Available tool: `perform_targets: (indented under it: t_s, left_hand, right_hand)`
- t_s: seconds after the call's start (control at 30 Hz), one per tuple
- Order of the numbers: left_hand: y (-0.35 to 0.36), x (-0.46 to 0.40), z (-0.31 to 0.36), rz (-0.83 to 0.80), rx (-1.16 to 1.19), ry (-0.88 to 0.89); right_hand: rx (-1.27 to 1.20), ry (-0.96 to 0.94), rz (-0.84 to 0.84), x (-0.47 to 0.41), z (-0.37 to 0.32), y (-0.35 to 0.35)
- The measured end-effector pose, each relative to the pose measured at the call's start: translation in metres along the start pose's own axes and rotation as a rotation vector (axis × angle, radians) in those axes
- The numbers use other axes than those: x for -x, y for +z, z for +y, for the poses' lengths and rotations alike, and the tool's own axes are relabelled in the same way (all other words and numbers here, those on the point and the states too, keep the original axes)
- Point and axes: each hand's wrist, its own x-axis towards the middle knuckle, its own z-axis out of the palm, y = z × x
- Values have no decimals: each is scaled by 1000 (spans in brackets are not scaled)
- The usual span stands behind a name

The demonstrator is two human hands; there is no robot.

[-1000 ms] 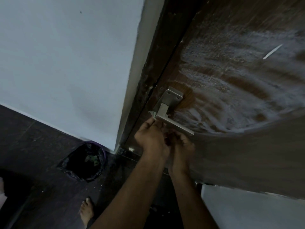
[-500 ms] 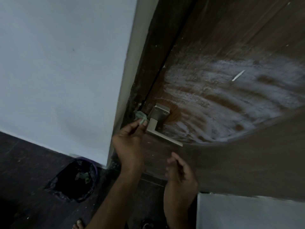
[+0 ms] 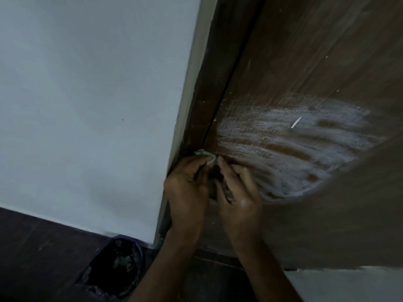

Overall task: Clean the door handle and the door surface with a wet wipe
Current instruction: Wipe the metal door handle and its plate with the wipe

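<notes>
Both hands crowd the door's edge. The left hand [image 3: 187, 188] pinches the crumpled wipe [image 3: 206, 156] at its twelve o'clock; the right hand [image 3: 238, 192], fingers curled, holds nothing visible. The handle hides behind them (probably being rubbed). White smears [image 3: 283, 149] streak the door [image 3: 327, 62] toward two o'clock.

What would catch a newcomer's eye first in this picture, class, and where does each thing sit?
The broad whitish streaked smear across the brown door, right of centre, stands out most. Just below its left edge, the left hand and right hand meet near the door's edge, with a pale wipe pinched at the left hand's fingertips. At the bottom, a dark lined bin sits on the floor beside the white wall.
</notes>
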Motion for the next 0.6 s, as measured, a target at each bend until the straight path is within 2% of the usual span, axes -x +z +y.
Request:
perform_targets:
  t_s: [0.07, 0.17, 0.23, 0.3, 0.4, 0.5, 0.6]
  left_hand:
    - [0, -2, 11, -31, 54, -48]
    - [1, 0, 24, -47, 140, -176]
    - [-1, 1, 27, -56, 142, -212]
    - [-4, 4, 28, -77, 111, -208]
    - [-8, 8, 30, -82, 59, -147]
    - [-8, 11, 34, -27, 68, -145]
    - [-9, 13, 37, 17, 34, -125]
  right_hand:
    - [27, -39, -13, -4, 4, 4]
    - [-69, 74, 39, -8, 5, 13]
    - [-91, 65, 64, -9, 7, 17]
    - [-89, -1, 45, -10, 14, 14]
    - [145, -262, 96, -24, 24, 1]
    - [159, -273, 238, -33, 25, -3]
    - [174, -260, 182, -30, 19, 2]
